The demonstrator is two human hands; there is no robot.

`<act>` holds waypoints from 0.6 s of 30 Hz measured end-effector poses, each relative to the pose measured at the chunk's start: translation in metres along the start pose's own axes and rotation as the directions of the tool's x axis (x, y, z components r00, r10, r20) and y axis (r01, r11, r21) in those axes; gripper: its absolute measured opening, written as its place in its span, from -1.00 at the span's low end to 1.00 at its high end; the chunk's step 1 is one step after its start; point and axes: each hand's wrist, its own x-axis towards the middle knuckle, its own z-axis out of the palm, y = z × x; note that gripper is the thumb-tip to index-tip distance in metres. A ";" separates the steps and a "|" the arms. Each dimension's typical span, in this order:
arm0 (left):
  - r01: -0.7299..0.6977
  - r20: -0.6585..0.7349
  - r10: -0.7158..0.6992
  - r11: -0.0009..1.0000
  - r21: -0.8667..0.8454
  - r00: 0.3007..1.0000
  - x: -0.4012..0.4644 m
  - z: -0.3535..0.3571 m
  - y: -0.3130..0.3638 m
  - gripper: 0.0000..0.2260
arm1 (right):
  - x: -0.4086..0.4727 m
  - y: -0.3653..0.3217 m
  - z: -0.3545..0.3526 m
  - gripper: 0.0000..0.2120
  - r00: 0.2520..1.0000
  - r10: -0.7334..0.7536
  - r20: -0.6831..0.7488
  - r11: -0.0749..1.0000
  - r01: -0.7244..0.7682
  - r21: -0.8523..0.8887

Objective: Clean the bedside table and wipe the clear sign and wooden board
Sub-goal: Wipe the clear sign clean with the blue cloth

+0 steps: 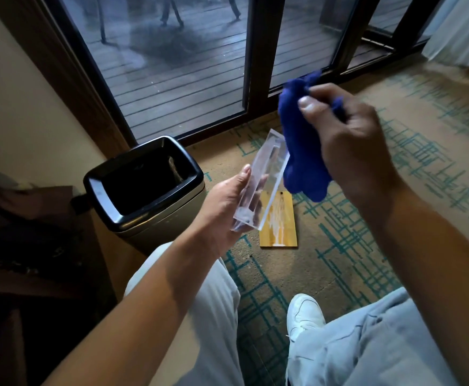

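My left hand (pixel 223 207) holds the clear sign (pixel 264 174), a long transparent block, from underneath with the thumb along its left edge. My right hand (pixel 350 146) grips a bunched blue cloth (pixel 301 151) just right of the sign, and the cloth's lower part hangs against the sign's right side. The wooden board (pixel 279 221) lies flat on the carpet below the sign, pale streaks running along its yellow face. The bedside table (pixel 19 246) is the dark shape at the left edge, mostly in shadow.
An open black-rimmed waste bin (pixel 144 185) stands on the floor left of my hands. Glass doors (pixel 172 65) with dark frames lie ahead. My legs and a white shoe (pixel 304 316) are on the patterned carpet (pixel 366 232) below.
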 end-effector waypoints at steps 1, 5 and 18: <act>-0.005 -0.001 0.005 1.000 0.016 1.000 0.001 0.001 -0.002 -0.54 | 0.001 0.002 0.005 -0.87 0.998 -0.068 0.010 0.985 0.069 -0.160; -0.077 -0.085 0.083 0.994 0.073 0.993 0.008 0.005 -0.004 -0.56 | -0.007 0.012 0.022 -0.85 0.981 -0.155 0.117 0.856 0.193 -0.481; -0.129 -0.103 0.138 0.987 0.092 0.985 0.012 -0.011 0.002 -0.84 | -0.048 -0.003 0.026 -0.81 0.856 -0.077 0.512 0.945 0.226 -0.237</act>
